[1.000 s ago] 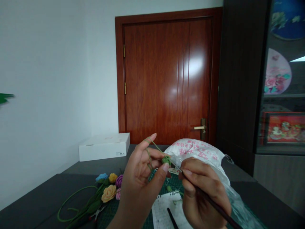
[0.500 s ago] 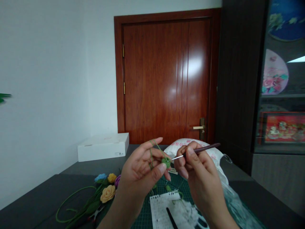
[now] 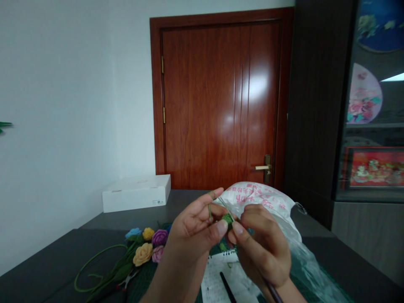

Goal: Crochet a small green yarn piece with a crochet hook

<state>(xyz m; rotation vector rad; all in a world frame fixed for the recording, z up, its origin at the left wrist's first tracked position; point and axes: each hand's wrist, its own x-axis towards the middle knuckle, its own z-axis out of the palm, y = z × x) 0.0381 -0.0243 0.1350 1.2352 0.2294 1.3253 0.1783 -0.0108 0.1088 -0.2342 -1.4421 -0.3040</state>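
- Head view: a person's left hand point(image 3: 192, 231) pinches a small green crocheted piece point(image 3: 227, 220) between thumb and fingers, green yarn point(image 3: 209, 212) strung up to a raised fingertip;
- the right hand point(image 3: 261, 248), fingers curled, grips a crochet hook point(image 3: 274, 292), its dark handle angled down to the lower right (the tip is hidden);
- the piece sits between the hands, touching both, before a printed plastic bag point(image 3: 259, 198);
- below, a black pen point(image 3: 227, 286) lies on a spiral notepad point(image 3: 217, 273) atop a green cutting mat point(image 3: 221, 247);
- to the left, crocheted roses point(image 3: 143, 254) with long green stems point(image 3: 97, 269) lie on a dark table point(image 3: 41, 269), a white box point(image 3: 135, 193) farther back.
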